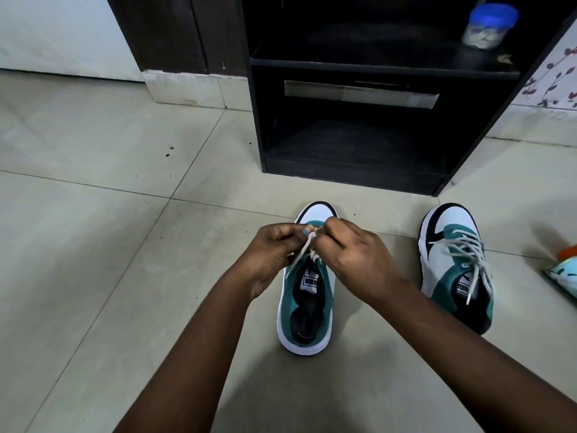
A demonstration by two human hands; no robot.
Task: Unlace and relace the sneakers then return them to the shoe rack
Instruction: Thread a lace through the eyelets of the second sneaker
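Centre-frame sneaker [307, 295]: long axis toe-up, heel toward viewer. Left hand [271, 257] and right hand [352, 254] both pinch lace [301, 256] at toe-end eyelets, equally near.

Two bare arms reach out from the near edge toward the middle. The left arm [199, 332] comes in from the near left, and the right arm [462, 345] comes in from the near right. The left hand [271, 254] and the right hand [356, 254] meet close together at the far end, knuckles almost touching. Both hands have their fingers curled in. Each hand pinches the white lace [301, 256] between thumb and fingertips.
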